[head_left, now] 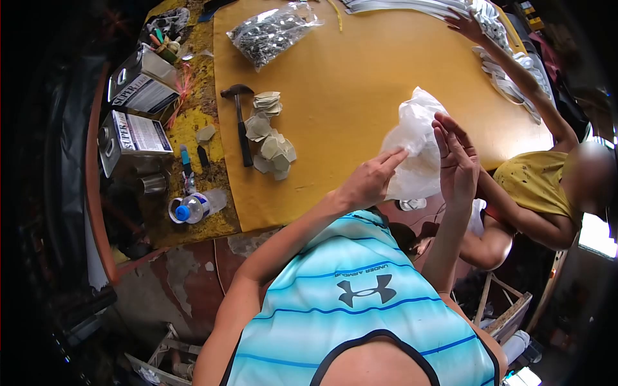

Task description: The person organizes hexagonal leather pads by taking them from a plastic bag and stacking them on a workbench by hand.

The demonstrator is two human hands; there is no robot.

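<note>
A crumpled, translucent white plastic bag (415, 154) hangs between my two hands, over the near edge of the yellow-topped table (341, 83). My left hand (372, 181) pinches the left side of the bag with closed fingers. At the bag's right edge is my right hand (458, 151), its fingers raised and pressed together on the plastic. Whatever may be inside the bag cannot be made out.
A hammer (243, 125) lies beside stacks of pale cut pieces (275, 151). A bag of metal parts (273, 32) is farther back. Two cans (138, 135) and a bottle (199, 206) stand left. At right, another person (531, 180) reaches toward white straps (412, 6).
</note>
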